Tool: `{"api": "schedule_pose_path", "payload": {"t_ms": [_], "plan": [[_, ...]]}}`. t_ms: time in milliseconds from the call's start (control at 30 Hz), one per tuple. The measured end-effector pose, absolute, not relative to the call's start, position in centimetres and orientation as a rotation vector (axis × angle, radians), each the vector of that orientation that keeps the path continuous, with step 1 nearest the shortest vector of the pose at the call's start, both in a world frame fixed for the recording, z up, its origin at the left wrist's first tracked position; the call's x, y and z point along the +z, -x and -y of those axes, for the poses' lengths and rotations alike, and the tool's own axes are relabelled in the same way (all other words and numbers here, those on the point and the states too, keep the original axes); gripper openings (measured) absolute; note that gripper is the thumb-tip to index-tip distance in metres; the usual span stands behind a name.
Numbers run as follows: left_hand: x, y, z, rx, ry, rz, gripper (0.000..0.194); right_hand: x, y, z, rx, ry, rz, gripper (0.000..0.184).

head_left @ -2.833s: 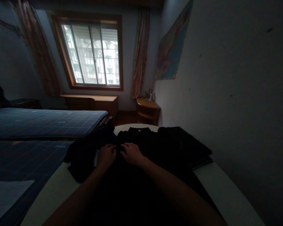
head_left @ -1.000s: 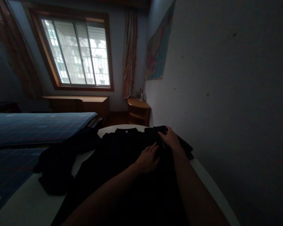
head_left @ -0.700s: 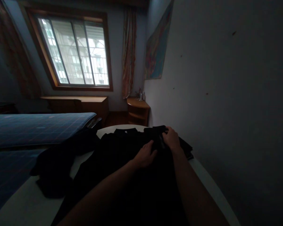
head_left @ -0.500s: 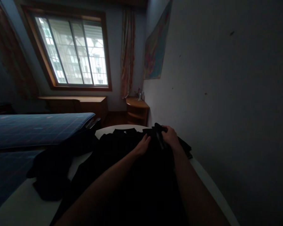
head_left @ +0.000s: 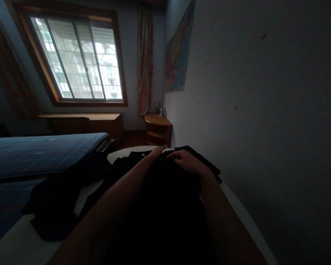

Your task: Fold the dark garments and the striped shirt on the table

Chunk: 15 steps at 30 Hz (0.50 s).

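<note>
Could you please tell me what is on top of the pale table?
On the pale table lie a spread dark garment in the middle, a dark cloth heap at left and folded dark clothing at right. Whatever lies beneath them is covered.

A pale table point(head_left: 13, 243) with a curved rim carries dark clothes. A black shirt point(head_left: 162, 209) lies spread over its middle, collar point(head_left: 135, 154) close to the far rim; the near end sinks into shadow. On the left lies a dark, crumpled garment point(head_left: 55, 200), a strip of tabletop showing between the two. At the far right sits a folded black stack point(head_left: 211, 166); whether the shirt overlaps it is too dark to tell.
</note>
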State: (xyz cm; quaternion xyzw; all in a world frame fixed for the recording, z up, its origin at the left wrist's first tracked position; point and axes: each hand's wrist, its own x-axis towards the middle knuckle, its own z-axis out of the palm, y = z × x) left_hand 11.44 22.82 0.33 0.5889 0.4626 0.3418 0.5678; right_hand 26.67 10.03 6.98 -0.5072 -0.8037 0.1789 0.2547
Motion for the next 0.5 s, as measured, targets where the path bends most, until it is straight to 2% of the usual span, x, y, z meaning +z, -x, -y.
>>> {"api": "schedule_pose_path", "payload": {"t_ms": [67, 167, 367, 500], "plan": [[0.0, -11.5, -22.8, 0.796, -1.434, -1.088, 0.040, 6.7, -26.4, -9.8, 0.604, 1.310, 2.230, 0.037], [-0.9, -11.6, -22.5, 0.783, -1.506, -1.089, 0.035, 6.5, -26.1, -9.6, 0.666, 1.352, 2.227, 0.031], [-2.8, -11.7, -22.4, 0.830, -1.600, -1.078, 0.046, 6.1, -26.2, -7.5, 0.034, 1.887, 2.411, 0.025], [-3.8, -11.8, -22.4, 0.857, -1.653, -1.069, 0.059, 3.6, -25.8, -4.9, -0.335, 1.923, 2.539, 0.019]]}}
